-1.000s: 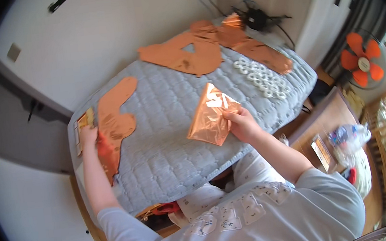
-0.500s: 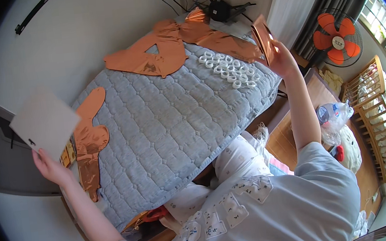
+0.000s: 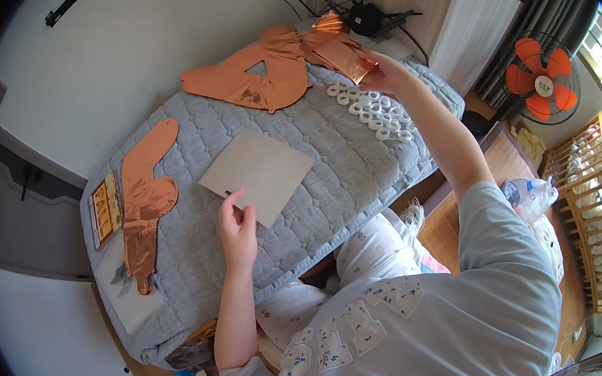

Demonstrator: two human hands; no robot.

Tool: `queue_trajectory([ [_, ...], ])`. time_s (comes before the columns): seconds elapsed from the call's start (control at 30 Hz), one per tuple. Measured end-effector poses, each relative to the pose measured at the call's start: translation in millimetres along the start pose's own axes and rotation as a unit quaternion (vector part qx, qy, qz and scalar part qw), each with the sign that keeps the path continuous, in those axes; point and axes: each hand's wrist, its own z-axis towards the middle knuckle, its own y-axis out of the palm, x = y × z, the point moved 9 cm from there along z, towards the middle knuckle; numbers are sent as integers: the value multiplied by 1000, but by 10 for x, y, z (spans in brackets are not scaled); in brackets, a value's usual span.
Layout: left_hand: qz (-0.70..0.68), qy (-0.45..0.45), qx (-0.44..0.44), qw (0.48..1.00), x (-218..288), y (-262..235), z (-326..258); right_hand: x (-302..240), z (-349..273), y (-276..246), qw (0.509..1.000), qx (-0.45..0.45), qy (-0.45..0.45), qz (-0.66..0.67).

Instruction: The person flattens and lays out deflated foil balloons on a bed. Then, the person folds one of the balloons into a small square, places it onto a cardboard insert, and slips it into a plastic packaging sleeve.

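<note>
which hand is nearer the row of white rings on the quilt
Right. The right hand is at the far end of the quilt, just above the white rings, holding a copper foil piece. The left hand rests on the grey card, farther off.

Grey card (image 3: 258,172): flat, square-cut sheet, dull grey-beige, plain face up. Lies turned cornerwise on the quilted blue-grey pad (image 3: 330,184). Its near corner sits at the fingertips of the left hand (image 3: 237,225), thumb at the lower edge; the rest spreads away beyond the fingers.

Copper foil piece (image 3: 344,57): shiny, crinkled copper-orange film, roughly rectangular, tilted slightly. Pinched at its near edge by the fingers of the right hand (image 3: 386,74); the sheet extends up and to the left of the fingertips, its far end over the other foil shapes at the pad's far side.

Spacing: the two items lie well apart.
</note>
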Motion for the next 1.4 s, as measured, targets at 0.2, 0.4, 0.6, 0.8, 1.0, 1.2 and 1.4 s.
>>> queue_trajectory([
  [0.2,64,39,-63,995,82,148,-47,91,193,-17,998,54,-12,-22],
  [0.4,164,51,-131,976,369,343,-218,42,159,-7,993,30,-73,91],
  [0.6,360,169,-86,913,553,429,-276,67,-171,262,987,-11,-76,144],
  [0.8,463,180,-45,867,418,417,-268,755,-1113,1184,983,-184,-6,-27],
  [1.0,463,174,-63,867,359,462,-225,1645,-1300,1617,955,-264,92,-101],
  [1.2,463,177,-59,867,351,430,-244,1543,-1288,1692,944,-163,55,-282],
  [1.4,437,179,-34,880,418,399,-260,1125,-1215,1699,930,-235,-10,-284],
])
